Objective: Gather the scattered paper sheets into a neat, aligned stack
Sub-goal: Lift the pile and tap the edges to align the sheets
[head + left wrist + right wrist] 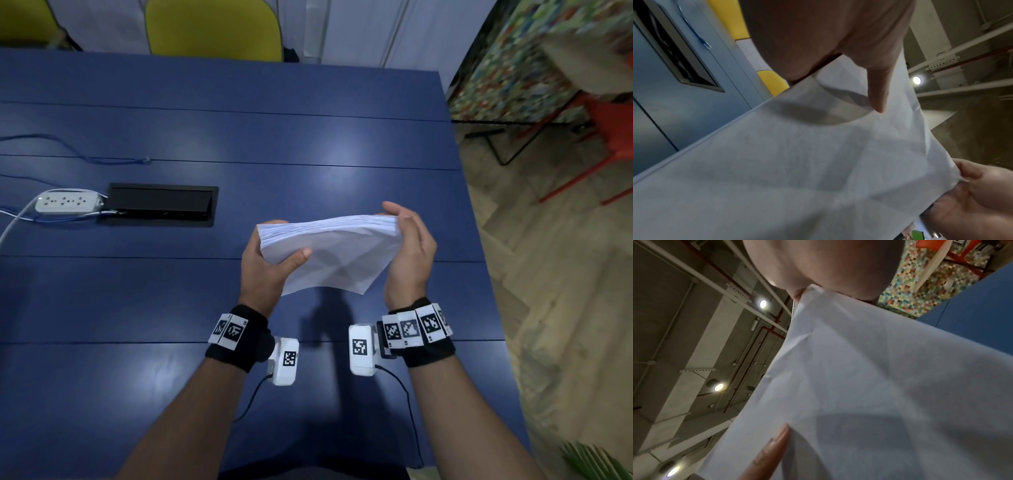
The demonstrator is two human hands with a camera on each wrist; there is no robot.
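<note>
Head view, nearest first: two forearms with black wristbands carrying coded markers, rising from the bottom edge. Just above them, at centre frame, a stack of white paper sheets held in the air over the blue table, tilted, sheet edges roughly even along the top but slightly fanned. Left hand clasped round the stack's left end, thumb laid across the front sheet, fingers behind. Right hand set against the stack's right end, palm to the edge, fingers curved over the top corner; thumb hidden, so impossible to tell grasp from mere pressing. Left wrist view: thumb flat on the creased front sheet, the other hand at the lower right. Right wrist view: paper corner tucked into the palm at top. Farther off, at left: black cable hatch, white power strip, blue cable. At the top edge: yellow chairs.
</note>
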